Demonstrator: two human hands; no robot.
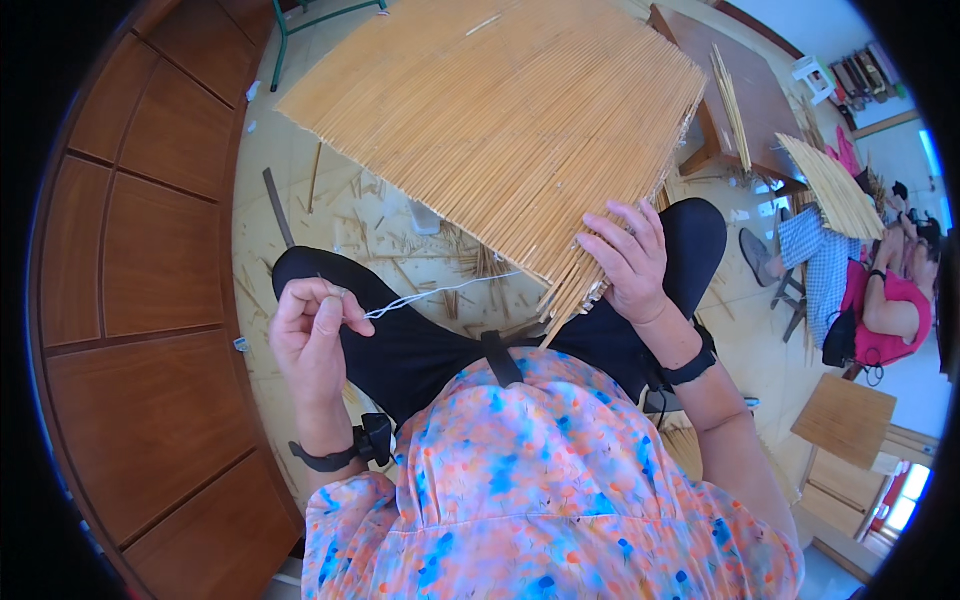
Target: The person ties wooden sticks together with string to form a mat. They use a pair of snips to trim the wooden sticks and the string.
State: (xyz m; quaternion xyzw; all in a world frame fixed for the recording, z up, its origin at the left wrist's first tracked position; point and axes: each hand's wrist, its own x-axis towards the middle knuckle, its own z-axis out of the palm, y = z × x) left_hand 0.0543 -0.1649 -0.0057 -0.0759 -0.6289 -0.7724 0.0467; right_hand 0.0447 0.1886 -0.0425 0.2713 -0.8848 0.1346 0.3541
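A large mat of straight tan stalks (510, 130) laid side by side slopes away from my lap, its near corner between my knees. My left hand (312, 325) is closed in a pinch on a white string (430, 293). From those fingers the string runs right, in a few strands, to the mat's near edge. At the mat's near right corner, my right hand (630, 262) grips the edge, fingers over the top and thumb hidden. Beside it, several stalk ends (570, 290) stick out unevenly toward me.
Wooden cabinets (160, 250) line the left side. Stalk scraps litter the tiled floor (370, 220). A low wooden table (740, 80) at the far right carries a stalk bundle (732, 105). Farther right, another person (880, 310) sits beside a smaller stalk mat (832, 185).
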